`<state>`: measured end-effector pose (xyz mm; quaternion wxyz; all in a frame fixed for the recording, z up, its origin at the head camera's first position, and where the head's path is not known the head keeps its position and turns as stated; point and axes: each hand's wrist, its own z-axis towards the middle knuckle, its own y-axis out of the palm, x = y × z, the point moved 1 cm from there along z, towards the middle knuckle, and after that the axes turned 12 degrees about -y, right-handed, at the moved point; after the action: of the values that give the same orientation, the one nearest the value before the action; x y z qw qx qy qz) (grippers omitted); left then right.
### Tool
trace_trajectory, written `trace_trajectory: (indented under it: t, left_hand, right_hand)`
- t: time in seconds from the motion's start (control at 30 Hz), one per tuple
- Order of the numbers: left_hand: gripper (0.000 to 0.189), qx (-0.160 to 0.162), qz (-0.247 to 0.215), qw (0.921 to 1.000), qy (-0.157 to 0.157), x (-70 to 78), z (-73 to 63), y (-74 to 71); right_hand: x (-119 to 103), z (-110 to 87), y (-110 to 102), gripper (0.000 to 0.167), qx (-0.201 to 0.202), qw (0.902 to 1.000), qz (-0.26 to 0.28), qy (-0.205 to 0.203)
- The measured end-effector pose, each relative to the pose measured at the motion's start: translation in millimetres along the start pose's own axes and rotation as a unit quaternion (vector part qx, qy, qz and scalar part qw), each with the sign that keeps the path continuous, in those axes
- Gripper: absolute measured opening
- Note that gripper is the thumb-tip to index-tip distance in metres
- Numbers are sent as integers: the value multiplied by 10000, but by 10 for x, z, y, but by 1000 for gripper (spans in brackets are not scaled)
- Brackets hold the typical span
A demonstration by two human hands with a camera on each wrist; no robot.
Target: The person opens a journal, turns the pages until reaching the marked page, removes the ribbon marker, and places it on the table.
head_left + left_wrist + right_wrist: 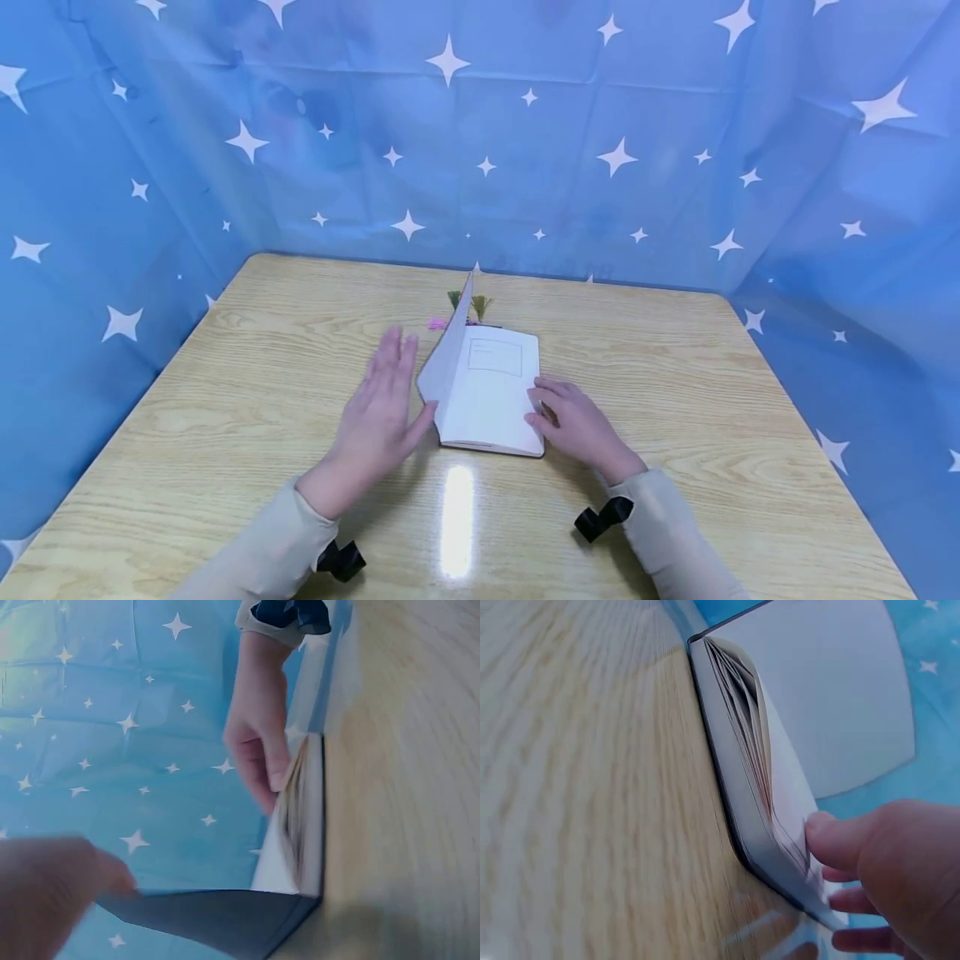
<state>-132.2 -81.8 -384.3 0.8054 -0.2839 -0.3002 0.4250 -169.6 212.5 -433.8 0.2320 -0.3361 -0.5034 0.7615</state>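
An open notebook (491, 400) with white pages lies mid-table, its front cover (444, 362) standing up on the left. In the left wrist view the cover's outside (217, 911) looks dark. My left hand (378, 408) is held at the cover's left side with fingers straight, the thumb near or touching its lower edge. At the page block's right edge my right hand (573, 421) holds the notebook with curled fingers. In the right wrist view its thumb (832, 840) rests against the page edges; the pages (746, 720) fan apart slightly towards the spine.
Green tassels (482, 306) and a pink piece (437, 323) show behind the notebook. The wooden table (247, 400) meets a blue starry curtain (525, 167) at the back and sides. Dark bands (341, 561) sit on both wrists.
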Motion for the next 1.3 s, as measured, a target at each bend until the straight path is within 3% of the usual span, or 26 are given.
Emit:
trace_trajectory:
  t: [0.1,0.17,0.23,0.43,0.6,0.73,0.87,0.97,1.3]
  left_hand:
    - [108,-458,784,9944,-532,-61,10,-102]
    - [111,-927,1299,9840,-794,-97,18,-162]
    - [105,-1423,1581,9735,-838,-140,19,-194]
    - [64,-2831,1062,9514,-582,-264,-20,-149]
    - [52,-3451,913,9315,-703,-354,-101,-92]
    - [59,-3746,566,9194,-1060,-401,-158,-27]
    - [76,-3850,199,9122,-1387,-425,-208,72]
    - [83,-3810,151,9127,-1466,-435,-249,151]
    - [94,-3729,429,9135,-1566,-377,-347,286]
  right_hand:
    - [-9,-7,-6,41,-120,9999,-6,-31]
    - [-10,-9,-15,43,-173,9998,20,-25]
    - [-11,-10,-23,45,-216,9997,66,-30]
    - [-7,-20,-50,51,-353,9989,322,-32]
    - [8,-49,-68,59,-564,9976,379,-110]
    - [32,-69,-86,70,-727,9965,369,-201]
    - [41,-57,-103,85,-853,9951,440,-215]
    - [34,-41,-106,90,-959,9943,403,-220]
    - [-4,-9,-68,81,-968,9949,200,-208]
